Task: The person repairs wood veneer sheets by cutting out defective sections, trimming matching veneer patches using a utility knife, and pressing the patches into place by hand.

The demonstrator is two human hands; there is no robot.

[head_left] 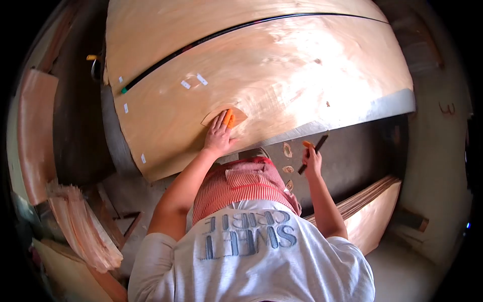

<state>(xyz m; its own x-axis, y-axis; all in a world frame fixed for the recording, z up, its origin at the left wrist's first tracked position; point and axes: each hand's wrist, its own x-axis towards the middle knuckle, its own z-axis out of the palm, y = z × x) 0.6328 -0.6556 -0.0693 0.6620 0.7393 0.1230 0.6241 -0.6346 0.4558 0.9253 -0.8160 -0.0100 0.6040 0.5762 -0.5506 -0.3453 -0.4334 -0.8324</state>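
Observation:
My left hand (219, 133) lies with its fingers stretched out on a small leaf-shaped piece of veneer (240, 115), pressed flat against a large pale wood sheet (171, 126). Orange covers wrap two of its fingers. Off the sheet's near edge, to the right, my right hand (313, 160) is closed around a dark, slim, stick-like tool (322, 142). The tool is held at a slant; its exact kind is not clear. One finger of this hand also wears an orange cover. Small white tape pieces (202, 79) are stuck to the sheet.
A long black rod (201, 40) with a green end lies across the sheet. Several small wood scraps (288, 149) lie on the floor below the edge. Stacked sheets (375, 209) stand at lower right. Veneer strips (83, 226) and a curved sheet (37, 136) are at left.

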